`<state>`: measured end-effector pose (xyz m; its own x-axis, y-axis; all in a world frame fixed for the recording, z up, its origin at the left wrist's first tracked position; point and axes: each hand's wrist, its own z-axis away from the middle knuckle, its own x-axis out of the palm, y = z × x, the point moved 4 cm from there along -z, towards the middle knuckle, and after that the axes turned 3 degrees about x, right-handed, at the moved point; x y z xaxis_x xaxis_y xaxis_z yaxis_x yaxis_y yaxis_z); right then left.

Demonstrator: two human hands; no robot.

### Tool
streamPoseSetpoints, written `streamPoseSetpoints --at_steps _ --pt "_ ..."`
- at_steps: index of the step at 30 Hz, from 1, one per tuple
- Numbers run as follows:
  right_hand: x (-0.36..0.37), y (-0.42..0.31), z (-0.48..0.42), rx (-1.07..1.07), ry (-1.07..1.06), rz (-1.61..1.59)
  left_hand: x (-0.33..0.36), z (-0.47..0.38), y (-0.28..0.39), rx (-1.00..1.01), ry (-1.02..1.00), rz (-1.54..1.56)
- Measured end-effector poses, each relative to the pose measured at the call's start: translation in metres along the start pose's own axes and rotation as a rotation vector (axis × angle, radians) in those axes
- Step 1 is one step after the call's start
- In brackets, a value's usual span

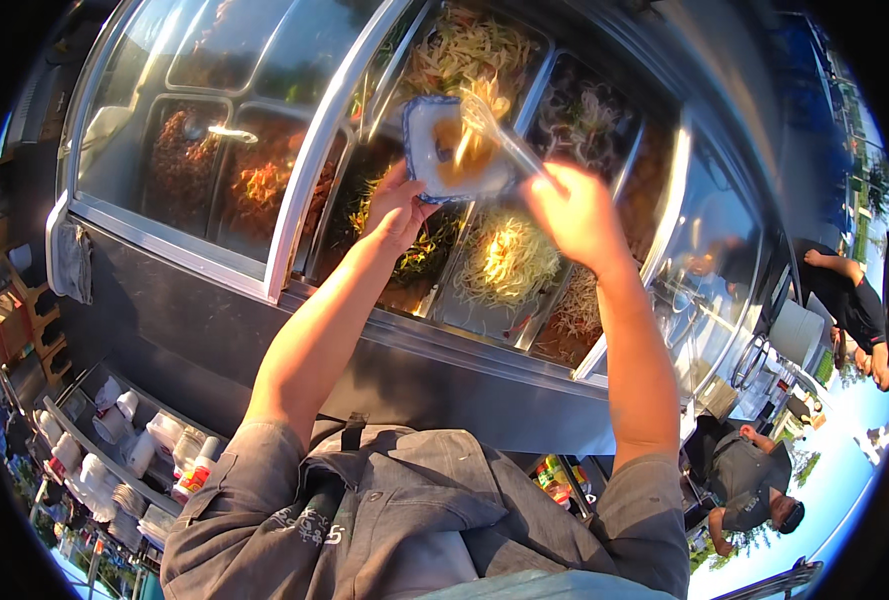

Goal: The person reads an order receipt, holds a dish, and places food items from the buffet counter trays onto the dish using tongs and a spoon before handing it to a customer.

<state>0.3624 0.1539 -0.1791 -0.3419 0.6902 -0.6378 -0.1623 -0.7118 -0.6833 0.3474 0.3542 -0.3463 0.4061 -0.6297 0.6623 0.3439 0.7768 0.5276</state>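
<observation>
My left hand (398, 202) grips the near left corner of a white square plate with a blue rim (433, 176), held over the food trays. In my right hand (575, 214), somewhat blurred, are the handles of serving tongs (508, 142). Pale food strips (474, 135) hang at the tongs' tips over the plate, above a brownish patch. Beyond the plate lies a tray of pale strips mixed with orange bits (470, 49). Nearer me, one metal tray holds pale yellow shreds (504, 259), and another holds dark green shredded food (418, 259).
A glass pane in a metal frame (324, 127) covers trays of reddish food (257, 184) at the left. Shelves with white containers (140, 450) stand at lower left. Another person (748, 472) is at lower right, and another (846, 285) above.
</observation>
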Motion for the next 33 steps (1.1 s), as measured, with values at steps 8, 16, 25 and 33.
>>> streamPoseSetpoints --at_steps 8,16,25,33 --pt "0.028 0.009 0.035 -0.129 0.159 0.416 0.000 0.024 0.010 -0.061 -0.105 -0.023" --pt "0.000 -0.001 0.051 -0.234 0.192 0.269 -0.024 0.031 0.015 -0.058 -0.104 -0.009" --pt "-0.009 0.111 -0.087 0.237 0.040 0.129 -0.048 0.062 0.025 -0.110 -0.091 -0.035" --pt "0.092 0.085 -0.165 0.373 -0.154 0.381 -0.075 0.099 0.036 -0.123 -0.028 -0.075"
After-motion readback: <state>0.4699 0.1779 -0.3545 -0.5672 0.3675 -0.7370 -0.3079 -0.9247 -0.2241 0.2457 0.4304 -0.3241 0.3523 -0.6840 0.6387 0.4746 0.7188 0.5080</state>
